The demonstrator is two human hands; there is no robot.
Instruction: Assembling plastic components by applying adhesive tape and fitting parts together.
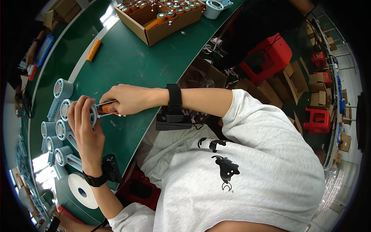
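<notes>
Head view: left hand (83, 121) pinches a pale-blue ring part (92, 115) while right hand (123, 99) grips orange-handled pliers (106, 109) against it; steady the part, squeeze gently.

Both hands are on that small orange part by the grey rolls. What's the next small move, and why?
Probably ease the orange part off the tape roll: the right hand pinches it at the roll's edge while the left hand steadies the roll on the green table.

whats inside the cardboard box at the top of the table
The cardboard box holds rows of small orange cylinders with teal tops and thin wires. Its near half looks bare; the walls hide the lower parts.
</notes>
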